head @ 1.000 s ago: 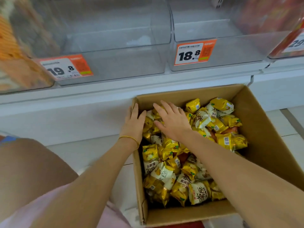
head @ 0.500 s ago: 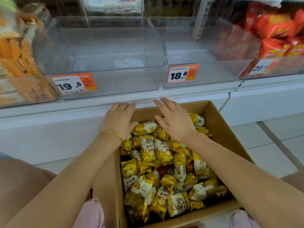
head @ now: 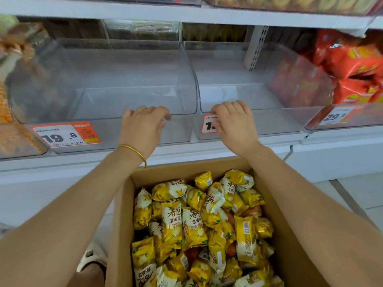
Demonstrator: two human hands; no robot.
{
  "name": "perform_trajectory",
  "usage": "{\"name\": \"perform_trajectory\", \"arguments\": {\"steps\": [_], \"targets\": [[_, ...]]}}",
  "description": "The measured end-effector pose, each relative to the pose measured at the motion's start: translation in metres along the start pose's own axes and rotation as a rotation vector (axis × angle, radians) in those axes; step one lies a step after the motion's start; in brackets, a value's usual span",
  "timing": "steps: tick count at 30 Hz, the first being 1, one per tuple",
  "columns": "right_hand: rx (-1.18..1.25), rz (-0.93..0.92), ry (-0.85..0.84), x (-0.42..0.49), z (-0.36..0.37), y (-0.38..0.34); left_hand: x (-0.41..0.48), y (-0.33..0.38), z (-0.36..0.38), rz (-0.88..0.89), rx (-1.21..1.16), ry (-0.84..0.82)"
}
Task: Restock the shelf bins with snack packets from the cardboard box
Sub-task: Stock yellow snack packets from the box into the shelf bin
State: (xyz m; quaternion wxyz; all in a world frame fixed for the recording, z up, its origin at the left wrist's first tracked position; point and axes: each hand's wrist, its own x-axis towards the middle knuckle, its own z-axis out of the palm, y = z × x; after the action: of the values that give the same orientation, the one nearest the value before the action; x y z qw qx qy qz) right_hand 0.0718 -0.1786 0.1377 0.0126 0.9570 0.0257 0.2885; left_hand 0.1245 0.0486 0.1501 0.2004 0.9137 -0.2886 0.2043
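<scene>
An open cardboard box [head: 120, 214] stands on the floor below the shelf, filled with several yellow and white snack packets [head: 192, 222]. Above it sit two clear shelf bins with nothing in them, the left bin [head: 116, 133] and the right bin [head: 273, 123]. My left hand [head: 143, 125] has its fingers curled over the front rim of the left bin. At the right bin's front rim, my right hand [head: 234, 123] grips the same way and partly covers its orange price tag. Neither hand holds a packet.
An orange 19.8 price tag [head: 66, 134] is stuck on the left bin. A bin of red packets [head: 352, 69] stands at the right, and one with brown snacks [head: 14, 96] at the far left. Another shelf runs overhead. My sandalled foot [head: 91, 257] is left of the box.
Both hands have left the packets in the box and risen to the bins' front rims, where their fingers now curl over the edges. The view has tilted upward.
</scene>
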Motion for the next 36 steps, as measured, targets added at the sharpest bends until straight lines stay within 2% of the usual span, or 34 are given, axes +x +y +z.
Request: {"name": "perform_trajectory", "arguments": {"steps": [10, 18, 25, 29, 34, 36], "targets": [[0.106, -0.115, 0.094, 0.017, -0.003, 0.004, 0.008, -0.001, -0.008, 0.087, -0.01, 0.068], [0.143, -0.174, 0.124, -0.008, -0.023, 0.002, -0.024, 0.02, -0.019, 0.117, 0.0, 0.119], [0.145, -0.162, 0.047, -0.028, -0.024, -0.002, -0.045, 0.021, -0.013, 0.139, 0.05, 0.101], [0.14, -0.157, 0.063, -0.028, -0.025, -0.002, -0.046, 0.02, -0.011, 0.165, 0.103, 0.127], [0.264, -0.094, 0.164, -0.048, -0.036, -0.009, -0.071, 0.031, -0.004, 0.241, 0.113, 0.309], [0.335, -0.028, 0.283, -0.074, -0.037, -0.017, -0.087, 0.033, 0.006, 0.264, 0.073, 0.254]]}}
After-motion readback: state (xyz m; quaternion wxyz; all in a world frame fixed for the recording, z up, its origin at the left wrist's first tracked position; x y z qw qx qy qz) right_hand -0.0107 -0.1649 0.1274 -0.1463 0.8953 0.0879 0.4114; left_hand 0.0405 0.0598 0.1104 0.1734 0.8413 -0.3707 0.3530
